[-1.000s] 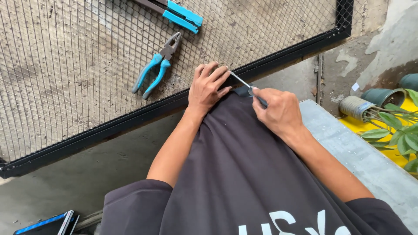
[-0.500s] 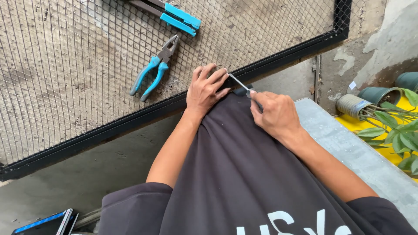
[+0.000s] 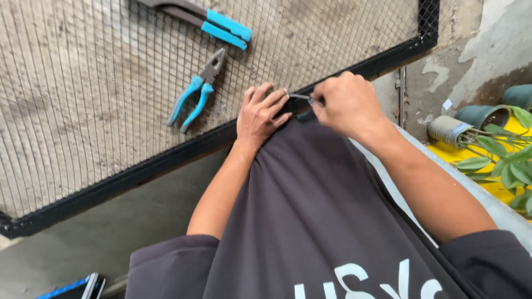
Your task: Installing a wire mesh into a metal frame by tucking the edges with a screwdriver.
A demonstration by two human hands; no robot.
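Head view: right hand (image 3: 349, 102) pinches a thin, stiff tie wire (image 3: 299, 97); left hand (image 3: 263, 113) presses the mesh frame (image 3: 166, 158), fingers flat.

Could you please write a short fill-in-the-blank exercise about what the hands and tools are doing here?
1. The pliers lying on the wire mesh have ____ handles.
2. The left hand rests on the mesh's ____ frame.
3. The right hand pinches a thin metal ____.
4. Potted plants stand at the ____ edge of the view.

Missing words: blue; black; wire; right
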